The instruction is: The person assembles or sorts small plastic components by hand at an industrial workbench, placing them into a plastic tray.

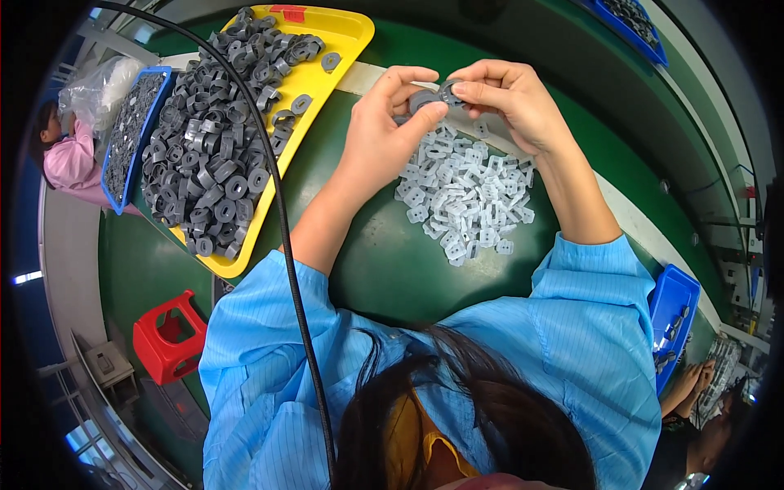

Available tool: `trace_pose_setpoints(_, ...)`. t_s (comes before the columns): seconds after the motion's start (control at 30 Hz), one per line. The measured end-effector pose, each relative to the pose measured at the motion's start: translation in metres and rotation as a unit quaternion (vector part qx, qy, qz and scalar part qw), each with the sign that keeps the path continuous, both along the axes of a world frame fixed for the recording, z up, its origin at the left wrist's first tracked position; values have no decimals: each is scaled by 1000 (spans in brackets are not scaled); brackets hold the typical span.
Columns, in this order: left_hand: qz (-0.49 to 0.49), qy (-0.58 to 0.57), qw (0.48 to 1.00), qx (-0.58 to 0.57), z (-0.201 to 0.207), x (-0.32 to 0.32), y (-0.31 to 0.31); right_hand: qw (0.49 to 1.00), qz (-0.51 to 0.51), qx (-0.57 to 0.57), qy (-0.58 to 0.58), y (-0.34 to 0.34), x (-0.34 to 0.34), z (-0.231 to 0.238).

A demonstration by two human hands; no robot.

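Note:
My left hand (384, 122) pinches a dark grey round plastic part (423, 100) between thumb and fingers, over the far side of the green table. My right hand (516, 102) is closed beside it, its thumb and fingers gripping a second dark grey plastic part (450, 92). The two parts meet or nearly touch; fingers hide how they sit against each other. Just below the hands lies a loose heap of small whitish translucent plastic pieces (465, 196). To the left, a yellow tray (347, 37) holds many dark grey ring-shaped parts (208, 139) with slotted middles.
A blue tray (169, 82) of small grey pieces stands beyond the yellow one. Another blue tray (690, 286) is at the right, near a co-worker's hands (692, 384). A person in pink (73, 167) sits far left. A red stool (151, 347) and a black cable (282, 204) also show.

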State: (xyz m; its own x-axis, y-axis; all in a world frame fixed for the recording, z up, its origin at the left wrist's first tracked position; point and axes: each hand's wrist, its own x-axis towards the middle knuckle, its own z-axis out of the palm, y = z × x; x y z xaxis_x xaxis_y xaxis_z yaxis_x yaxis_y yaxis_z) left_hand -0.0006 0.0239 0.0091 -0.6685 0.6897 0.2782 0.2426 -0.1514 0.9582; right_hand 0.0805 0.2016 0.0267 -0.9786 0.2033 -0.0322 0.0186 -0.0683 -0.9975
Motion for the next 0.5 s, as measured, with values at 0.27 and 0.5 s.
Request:
trace_pose_setpoints(0.27, -46, -87, 994, -48, 9, -7, -7, 999, 7, -3, -38, -8, 5, 14)
trace_pose_setpoints(0.5, 54, -108, 992, 37, -3, 10, 3, 919, -192, 317, 136, -35, 6, 5)
